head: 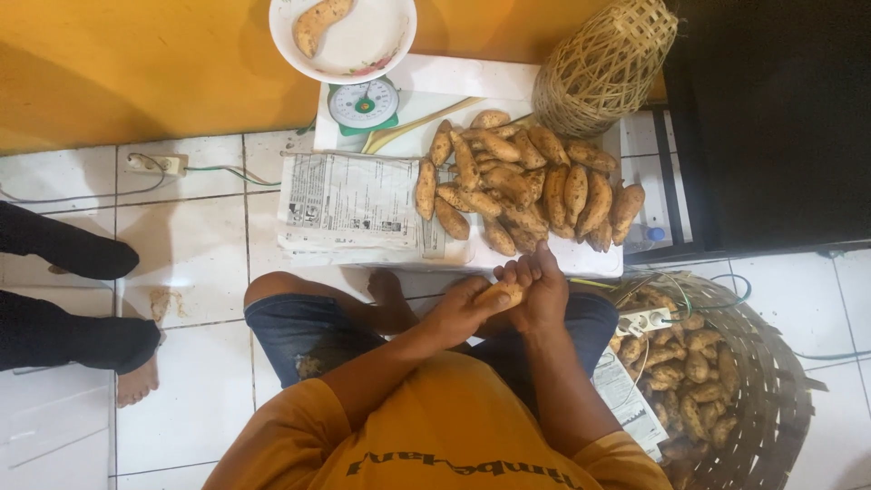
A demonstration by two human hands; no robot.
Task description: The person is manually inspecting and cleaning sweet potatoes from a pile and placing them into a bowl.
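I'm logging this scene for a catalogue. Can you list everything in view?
sweet potato in hands: one, tan, held by both hands
sweet potato pile: many, tan, on the white sheet
bowl: one, white, on the scale, holding one sweet potato
kitchen scale: one, green-white
newspaper: one, grey
wicker basket: one, brown, holding sweet potatoes
woven cage: one, beige
power strip: one, white
left hand; right hand

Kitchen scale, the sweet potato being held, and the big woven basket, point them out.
kitchen scale (364, 105), head view, on its round dial.
held sweet potato (502, 293), head view, on its exposed middle.
big woven basket (771, 399), head view, on its rim.
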